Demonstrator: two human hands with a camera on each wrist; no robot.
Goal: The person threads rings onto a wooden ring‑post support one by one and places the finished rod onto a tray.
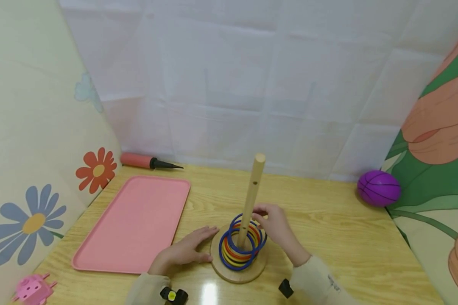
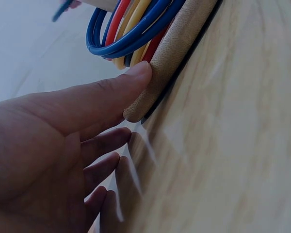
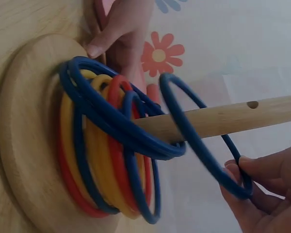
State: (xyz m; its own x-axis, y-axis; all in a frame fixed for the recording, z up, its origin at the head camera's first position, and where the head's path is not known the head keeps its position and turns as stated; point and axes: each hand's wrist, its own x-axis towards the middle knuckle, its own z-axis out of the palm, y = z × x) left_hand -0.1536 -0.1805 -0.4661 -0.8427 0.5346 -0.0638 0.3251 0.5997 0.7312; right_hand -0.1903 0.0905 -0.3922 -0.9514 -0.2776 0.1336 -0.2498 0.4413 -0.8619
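Observation:
A wooden ring-toss stand has an upright peg [image 1: 254, 186] on a round base [image 1: 235, 277]. Blue, red and yellow rings [image 3: 92, 155] lie stacked round the foot of the peg, some of the blue ones tilted. My right hand [image 1: 277, 224] pinches a blue ring [image 3: 193, 138] between thumb and fingers. In the right wrist view that ring encircles the peg at a slant, apart from the stack. To the left of the base, my left hand [image 1: 185, 250] has its thumb against the base's edge, as the left wrist view shows, with the other fingers loosely extended.
A pink tray [image 1: 137, 224] lies left of the stand, with a red and black hand pump [image 1: 139, 161] behind it. At the back right sits a purple ball [image 1: 378, 188]. A pink spotted toy [image 1: 34, 289] is at the front left. A white cloth [image 1: 233, 84] hangs behind the table.

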